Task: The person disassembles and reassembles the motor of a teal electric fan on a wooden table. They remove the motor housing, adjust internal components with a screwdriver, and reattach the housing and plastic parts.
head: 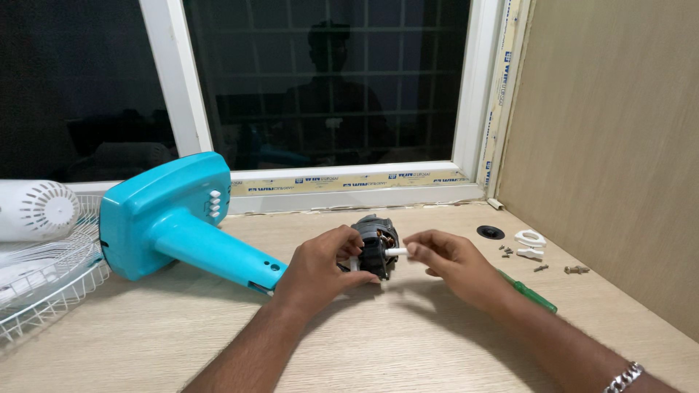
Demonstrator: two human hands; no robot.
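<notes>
A black fan motor (376,243) with copper windings sits on the wooden table (408,342), joined to the neck of a turquoise fan stand (182,222) that lies on its side. My left hand (320,268) grips the motor from the near side. My right hand (451,260) pinches a small white plastic piece (397,251) at the motor's right end, on its shaft.
A green-handled screwdriver (530,292) lies just behind my right wrist. Loose screws (540,268) and white plastic clips (530,238) lie at the right near a round black cable hole (490,232). A white wire fan guard (44,273) and white motor cover (36,209) rest at the left. A dark window stands behind.
</notes>
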